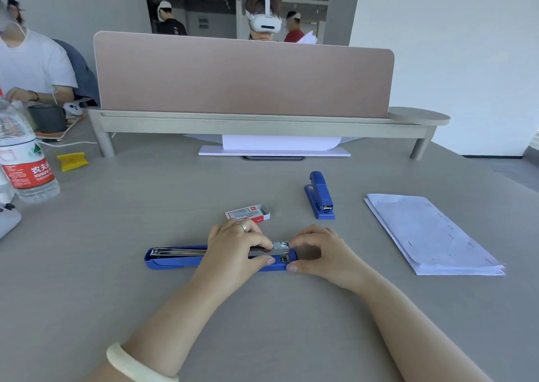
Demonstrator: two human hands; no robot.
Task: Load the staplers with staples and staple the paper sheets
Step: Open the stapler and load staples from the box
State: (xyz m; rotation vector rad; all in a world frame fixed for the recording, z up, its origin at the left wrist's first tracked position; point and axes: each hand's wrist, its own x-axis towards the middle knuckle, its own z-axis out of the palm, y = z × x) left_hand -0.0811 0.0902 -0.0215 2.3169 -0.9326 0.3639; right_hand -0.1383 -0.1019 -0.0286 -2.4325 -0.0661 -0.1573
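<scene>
Grey worktop (116, 265) | both hands pinch opened stapler (175, 257): left (233, 249) on rail, right (316, 254) at head | seat staples flat, box (248, 214) just beyond left

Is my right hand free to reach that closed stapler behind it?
Probably yes. The right hand is busy on the open stapler, but only bare desk lies between it and the closed stapler.

Bare table (116, 265) left of the open stapler (175, 257) — staple box (248, 213) crowds just behind.
</scene>
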